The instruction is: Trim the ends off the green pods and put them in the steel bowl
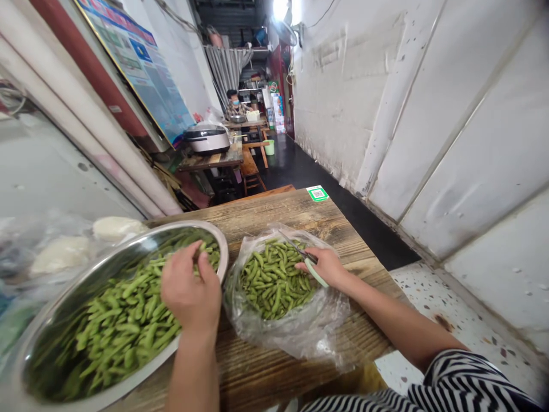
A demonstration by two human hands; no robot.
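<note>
A large steel bowl [38, 337] full of green edamame pods [124, 326] sits at the left on a wooden table [274, 217]. My left hand [191, 292] reaches down into the bowl, fingers closing among the pods near its far rim. Right of the bowl, a clear plastic bag [295, 332] lies open with more pods [274, 283] inside. My right hand [328, 268] hovers over the bag and grips a pair of scissors [302, 256] with pale green handles, blades pointing away to the upper left.
White dough-like lumps in plastic [64, 252] lie behind the bowl at the left. A green QR sticker [317, 193] marks the table's far edge. Beyond it stand a rice cooker [208, 138], stools, and a seated person [234, 103] far down the narrow corridor.
</note>
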